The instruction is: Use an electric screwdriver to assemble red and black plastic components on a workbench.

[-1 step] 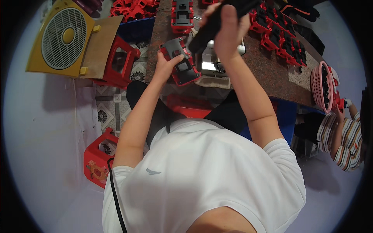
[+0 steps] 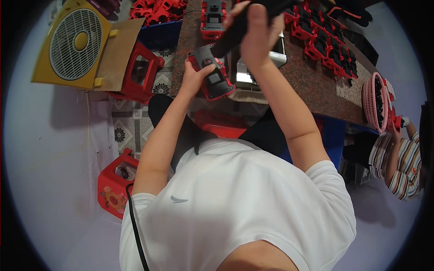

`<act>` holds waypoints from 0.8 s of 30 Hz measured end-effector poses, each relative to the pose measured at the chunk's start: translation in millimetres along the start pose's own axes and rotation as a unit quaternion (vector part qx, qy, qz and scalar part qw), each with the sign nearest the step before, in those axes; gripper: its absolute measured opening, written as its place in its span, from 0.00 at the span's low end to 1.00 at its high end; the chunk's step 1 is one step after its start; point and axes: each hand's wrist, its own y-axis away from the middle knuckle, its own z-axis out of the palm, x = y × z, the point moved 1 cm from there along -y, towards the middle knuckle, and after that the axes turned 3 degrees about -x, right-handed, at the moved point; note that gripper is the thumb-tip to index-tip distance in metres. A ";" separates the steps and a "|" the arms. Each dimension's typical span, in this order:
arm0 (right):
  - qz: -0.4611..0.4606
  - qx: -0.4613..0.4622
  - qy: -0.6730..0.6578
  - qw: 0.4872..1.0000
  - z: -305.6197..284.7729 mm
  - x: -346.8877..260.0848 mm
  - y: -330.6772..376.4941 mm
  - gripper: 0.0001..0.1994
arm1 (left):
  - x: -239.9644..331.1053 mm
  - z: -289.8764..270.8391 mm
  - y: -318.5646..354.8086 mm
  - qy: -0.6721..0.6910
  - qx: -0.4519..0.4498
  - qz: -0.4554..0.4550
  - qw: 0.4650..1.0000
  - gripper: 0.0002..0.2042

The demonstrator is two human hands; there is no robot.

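Note:
My left hand (image 2: 195,77) grips a red and black plastic housing (image 2: 218,83) and holds it at the near edge of the brown speckled table (image 2: 316,92). Raised above it, my right hand (image 2: 257,32) is shut around a black tool (image 2: 229,38). The tool slants down to the left, and its tip is at the top of the housing. A shiny metal fixture (image 2: 255,72) sits on the table just right of the housing, under my right forearm.
Rows of red and black housings (image 2: 326,43) lie on the far table, and one more housing (image 2: 213,16) beyond my hands. A pink basket (image 2: 373,101) stands at the right, next to a person's striped sleeve (image 2: 402,167). On the floor to my left are a yellow fan (image 2: 74,43) and red stools (image 2: 142,74).

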 end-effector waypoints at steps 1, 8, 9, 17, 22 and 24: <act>-0.063 -0.017 0.007 0.998 15.1 8.8 -5.1 0.15 | 1.1 -0.3 1.2 -0.001 0.005 0.002 1.000 0.34; -0.081 -0.041 0.128 0.988 49.4 42.2 -4.5 0.14 | 14.5 3.7 9.2 -0.029 0.025 0.026 0.999 0.33; -0.080 -0.045 0.124 0.988 48.7 50.1 -3.5 0.14 | 15.7 2.9 10.8 -0.028 0.030 0.027 0.999 0.33; -0.066 -0.044 0.140 0.987 43.8 79.6 4.9 0.19 | 36.2 7.0 19.4 -0.016 0.006 0.033 0.999 0.30; -0.042 -0.071 0.174 0.981 53.0 85.5 2.6 0.19 | 35.9 5.6 17.9 -0.069 0.045 0.019 0.996 0.33; -0.043 -0.065 0.174 0.982 50.6 89.9 1.8 0.19 | 32.9 4.0 15.4 -0.078 0.033 0.053 0.995 0.34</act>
